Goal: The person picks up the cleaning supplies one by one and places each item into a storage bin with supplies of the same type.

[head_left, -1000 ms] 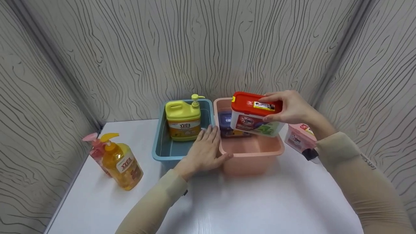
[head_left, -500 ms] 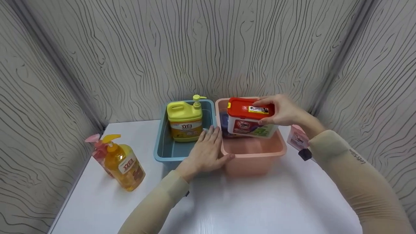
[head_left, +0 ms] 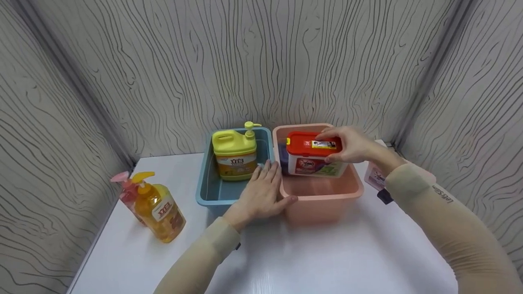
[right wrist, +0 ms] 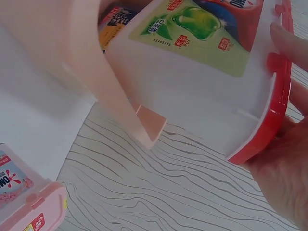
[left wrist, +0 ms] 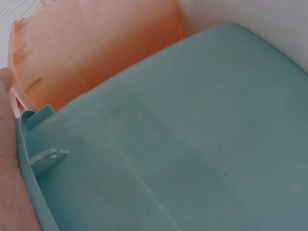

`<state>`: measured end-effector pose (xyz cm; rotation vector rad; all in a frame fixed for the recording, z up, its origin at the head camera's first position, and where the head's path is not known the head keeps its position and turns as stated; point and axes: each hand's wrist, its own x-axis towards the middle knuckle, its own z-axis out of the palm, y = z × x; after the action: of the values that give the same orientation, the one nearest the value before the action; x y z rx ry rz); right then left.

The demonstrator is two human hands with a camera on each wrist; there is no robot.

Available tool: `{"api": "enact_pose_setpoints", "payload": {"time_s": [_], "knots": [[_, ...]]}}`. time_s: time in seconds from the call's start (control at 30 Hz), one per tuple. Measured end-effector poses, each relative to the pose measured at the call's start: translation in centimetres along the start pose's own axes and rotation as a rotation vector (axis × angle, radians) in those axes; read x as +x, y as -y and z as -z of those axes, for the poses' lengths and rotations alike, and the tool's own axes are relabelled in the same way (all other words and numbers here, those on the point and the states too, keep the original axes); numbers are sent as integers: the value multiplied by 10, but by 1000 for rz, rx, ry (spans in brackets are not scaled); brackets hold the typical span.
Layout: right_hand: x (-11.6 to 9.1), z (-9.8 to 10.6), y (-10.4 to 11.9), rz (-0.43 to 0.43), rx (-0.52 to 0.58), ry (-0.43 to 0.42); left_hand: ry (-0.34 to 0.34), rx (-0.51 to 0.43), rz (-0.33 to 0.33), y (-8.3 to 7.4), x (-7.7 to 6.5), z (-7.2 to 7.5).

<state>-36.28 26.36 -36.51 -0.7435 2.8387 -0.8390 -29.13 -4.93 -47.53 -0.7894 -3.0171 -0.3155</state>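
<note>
My right hand (head_left: 353, 145) grips a white detergent pod box (head_left: 302, 147) by its red lid, thumb and fingers on opposite sides. In the head view the box is partly down inside the pink bin (head_left: 327, 198); the right wrist view shows its white side (right wrist: 192, 110) just within the rim. A dark blue-purple box (head_left: 283, 152) stands in the same bin, mostly hidden behind it. My left hand (head_left: 261, 194) lies with straight fingers across the adjoining rims of the pink bin and the blue bin (head_left: 218, 203). The blue bin's outer wall (left wrist: 168, 144) fills most of the left wrist view.
Inside the blue bin stands a yellow pump jug (head_left: 235, 155). An orange pump bottle (head_left: 159, 216) and a pink pump bottle (head_left: 127, 194) stand at left on the white table (head_left: 327, 261). At right, a pink box (head_left: 373, 176) is partly hidden by my right arm. Wood-patterned panels enclose the table.
My right hand has lowered the red-lidded box and shifted it slightly left, deeper into the pink bin, and the box has levelled out. My left hand has stayed on the rims.
</note>
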Motion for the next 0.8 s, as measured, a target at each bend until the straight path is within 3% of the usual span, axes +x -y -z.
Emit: {"api": "enact_pose_setpoints", "payload": {"time_s": [0.53,0.8], "knots": [[8,-9,-2,20,-157,42,-5,-10,1,1,0,-1],[13,-17,-7,26,-128,64,-7,14,5,1,1,-2]]}}
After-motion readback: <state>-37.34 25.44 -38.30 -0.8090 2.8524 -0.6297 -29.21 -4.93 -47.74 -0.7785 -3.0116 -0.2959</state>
